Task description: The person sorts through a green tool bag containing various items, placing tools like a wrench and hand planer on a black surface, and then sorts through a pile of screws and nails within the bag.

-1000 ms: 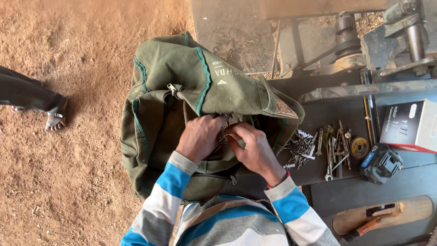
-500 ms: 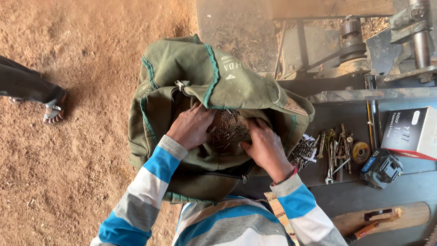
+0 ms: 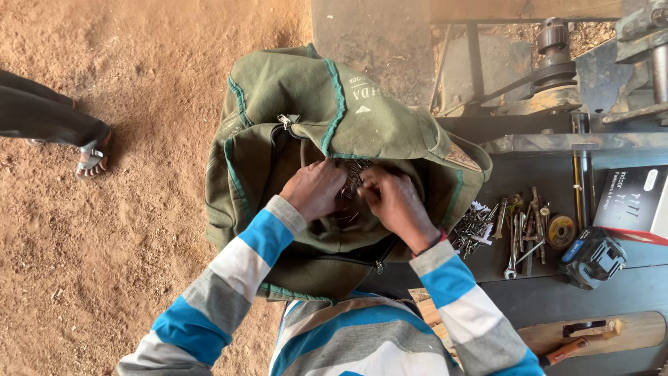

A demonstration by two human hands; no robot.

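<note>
Both hands have closed in toward each other since half a second ago: left hand (image 3: 314, 189) was spread at the edge of the bag opening, now it is curled with fingers pinching into a bundle of nails (image 3: 353, 178); right hand (image 3: 395, 202) has moved up from lower right and now grips the same bundle from the other side, knuckles nearly touching the left. Nail bundle looks tighter and higher than before, when it lay loose and spread in the opening. Both hands grasping nails, neither released. All of this sits in the mouth of the green canvas bag (image 3: 334, 104), which rests against the edge of the dark workbench (image 3: 626, 292); teal piping and a zipper pull visible on the flap, bag pose about unchanged. Striped blue, white and grey sleeves (image 3: 240, 268) run down to frame bottom. Right of the bag, on the bench: loose pile of nails (image 3: 473, 226), then a row of wrenches and small tools (image 3: 522, 226), a small round disc (image 3: 561, 232), a blue and black battery pack (image 3: 593, 257), a dark box (image 3: 633, 198). Hammer with orange handle (image 3: 567, 351) lies on a wooden board (image 3: 591, 333) at lower right. Far left, another person's sandalled foot (image 3: 90, 154) on the red dirt floor (image 3: 104, 264), roughly where it was.
</note>
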